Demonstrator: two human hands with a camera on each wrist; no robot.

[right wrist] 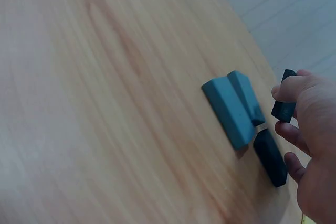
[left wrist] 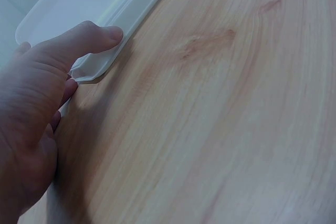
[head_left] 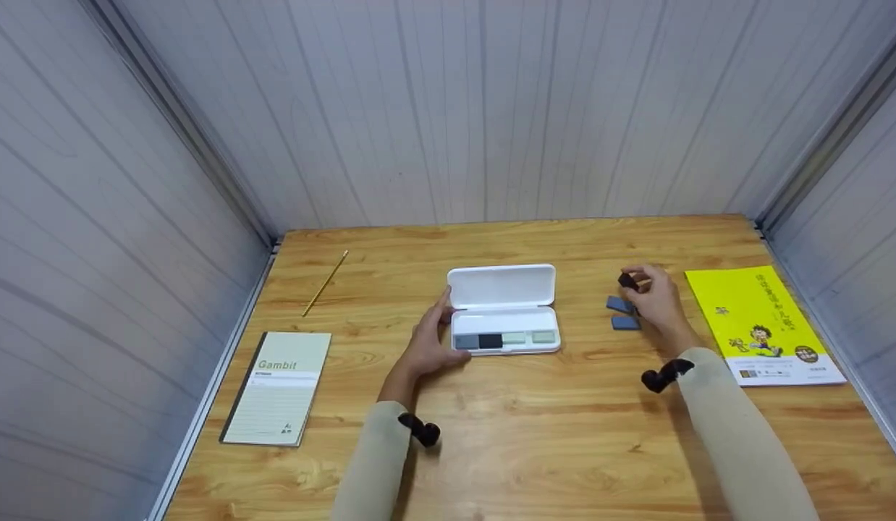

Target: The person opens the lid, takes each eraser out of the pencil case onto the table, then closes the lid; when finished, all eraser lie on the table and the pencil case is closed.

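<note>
A white pencil case [head_left: 502, 286] lies with its lid up in the middle of the table. Its tray holds a blue-grey eraser [head_left: 466, 341], a black eraser [head_left: 491, 341] and two pale green erasers [head_left: 543, 337]. My left hand [head_left: 430, 346] grips the case's left end, thumb on the front rim [left wrist: 100, 59]. To the right, my right hand [head_left: 656, 300] pinches a black eraser [right wrist: 285, 98] between thumb and fingers above the table. Below it lie two blue-grey erasers [right wrist: 228, 111] and another black eraser [right wrist: 270, 158], which the hand mostly hides in the head view.
A yellow-covered book [head_left: 759, 318] lies right of my right hand. On the left are a Gambit notebook [head_left: 278, 387] and a pencil [head_left: 325, 284]. Pale panel walls [head_left: 477, 108] enclose the wooden table [head_left: 535, 434] at the back and sides.
</note>
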